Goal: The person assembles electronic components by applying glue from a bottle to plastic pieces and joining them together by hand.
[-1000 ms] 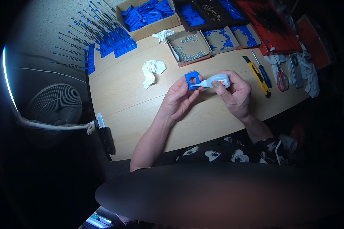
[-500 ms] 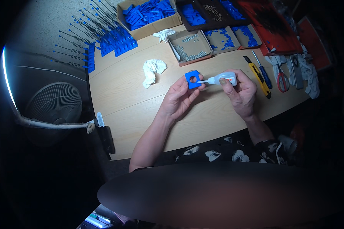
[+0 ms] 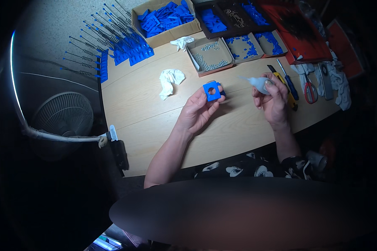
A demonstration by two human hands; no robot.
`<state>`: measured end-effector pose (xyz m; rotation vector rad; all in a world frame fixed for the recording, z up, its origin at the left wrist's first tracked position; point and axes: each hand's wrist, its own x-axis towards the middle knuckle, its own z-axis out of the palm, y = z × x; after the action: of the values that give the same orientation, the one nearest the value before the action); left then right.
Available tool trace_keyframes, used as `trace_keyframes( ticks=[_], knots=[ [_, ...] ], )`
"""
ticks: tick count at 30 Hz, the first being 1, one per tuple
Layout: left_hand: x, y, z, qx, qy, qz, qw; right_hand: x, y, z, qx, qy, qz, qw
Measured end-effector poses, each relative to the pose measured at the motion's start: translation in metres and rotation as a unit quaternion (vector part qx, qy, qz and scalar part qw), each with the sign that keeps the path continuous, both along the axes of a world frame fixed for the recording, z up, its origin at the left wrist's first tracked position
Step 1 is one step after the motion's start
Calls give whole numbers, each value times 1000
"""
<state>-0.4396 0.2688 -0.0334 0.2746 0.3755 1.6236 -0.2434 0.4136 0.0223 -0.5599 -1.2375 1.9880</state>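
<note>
My left hand (image 3: pixel 197 112) holds a small square blue plastic part (image 3: pixel 211 90) with a round hole in its middle, raised above the wooden table (image 3: pixel 142 108). My right hand (image 3: pixel 273 99) grips a small translucent squeeze bottle (image 3: pixel 257 83) whose thin nozzle points left toward the blue part. The nozzle tip is apart from the part, with a gap between them.
A crumpled white tissue (image 3: pixel 170 79) lies left of the hands. Behind are a tray of small metal balls (image 3: pixel 209 56), boxes of blue parts (image 3: pixel 165 19), rows of blue pieces with rods (image 3: pixel 109 46). A yellow knife (image 3: pixel 282 85), screwdriver and scissors (image 3: pixel 309 90) lie right. A fan (image 3: pixel 63 119) stands left.
The bottle nozzle was at the blue part's hole; my right hand has since pulled the bottle away to the right. My left hand still holds the part.
</note>
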Motion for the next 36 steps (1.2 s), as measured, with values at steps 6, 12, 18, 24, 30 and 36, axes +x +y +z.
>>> trace_keyframes(
  ticks=[6, 12, 18, 24, 30, 36],
  knots=[
    [3, -2, 3, 5, -7, -6, 1000, 3, -2, 5, 1, -5, 35, 999],
    [5, -3, 3, 10, -5, -5, 1000, 9, -7, 0, 22, -43, 60, 997],
    [6, -4, 5, 5, 14, -11, 1000, 4, -17, 5, 211, -131, -20, 969],
    [5, -7, 1, -8, 25, -13, 1000, -13, -26, 4, 299, -115, -38, 947],
    [0, -9, -2, -4, 27, -14, 1000, -22, -28, 2, 287, -120, -22, 950],
    [-2, -4, -1, -2, 28, -19, 999, -24, -25, 2, 289, -123, -35, 949]
  ],
)
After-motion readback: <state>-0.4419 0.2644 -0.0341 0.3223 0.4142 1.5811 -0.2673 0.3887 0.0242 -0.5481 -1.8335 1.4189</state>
